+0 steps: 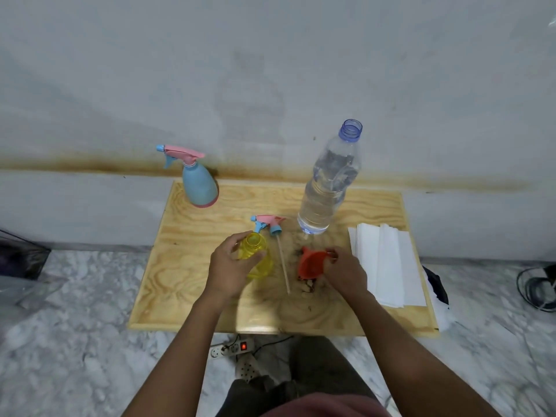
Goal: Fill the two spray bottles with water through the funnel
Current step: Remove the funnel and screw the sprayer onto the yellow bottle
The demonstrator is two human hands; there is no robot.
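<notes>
A yellow spray bottle [259, 256] stands open-necked near the middle of the wooden board [186, 284], and my left hand [231, 267] grips it around the neck. Its pink and blue spray head [269, 223] with a long dip tube lies flat on the board just behind and to the right. My right hand [346, 270] holds the orange funnel [310, 263] by its tab, tilted, low over the board. A blue spray bottle [199, 185] with its head screwed on stands at the back left. An uncapped clear water bottle [329, 182], mostly full, stands at the back centre-right.
White folded paper towels [388, 263] lie on the board's right side. The board rests on a marble floor against a stained wall. A power strip [233, 348] lies on the floor by the front edge, and cables [538, 287] at the far right.
</notes>
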